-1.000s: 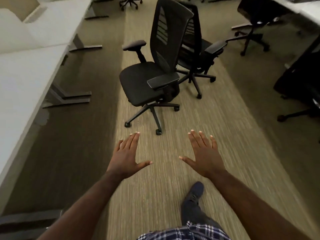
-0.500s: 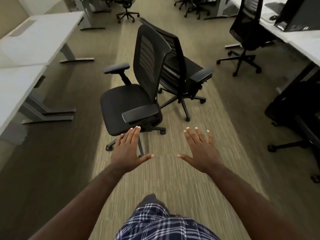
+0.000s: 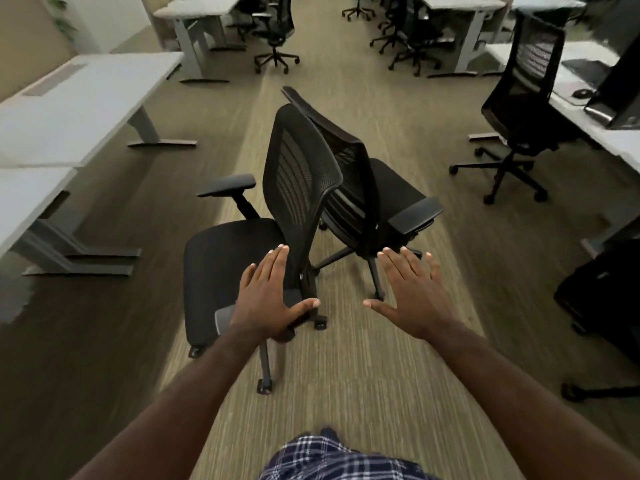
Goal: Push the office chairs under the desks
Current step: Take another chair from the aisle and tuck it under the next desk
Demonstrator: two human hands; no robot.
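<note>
Two black mesh office chairs stand back to back in the carpeted aisle. The nearer chair [image 3: 235, 271] faces left toward the white desks [image 3: 62, 109]; the second chair [image 3: 374, 202] behind it faces right. My left hand [image 3: 270, 299] is open, fingers spread, over the nearer chair's right armrest, which it mostly hides; I cannot tell if it touches. My right hand [image 3: 412, 292] is open and spread in the air to the right of that chair, holding nothing.
Another black chair [image 3: 519, 109] stands by the right desk [image 3: 588, 109], which carries a monitor and a mouse. A dark chair [image 3: 602, 306] sits at the right edge. More desks and chairs fill the far end. Desk legs [image 3: 79, 258] rest on the floor at left.
I have walked closer to the two chairs. Both hands have stayed open and spread, and my left hand has come over the nearer chair's armrest.
</note>
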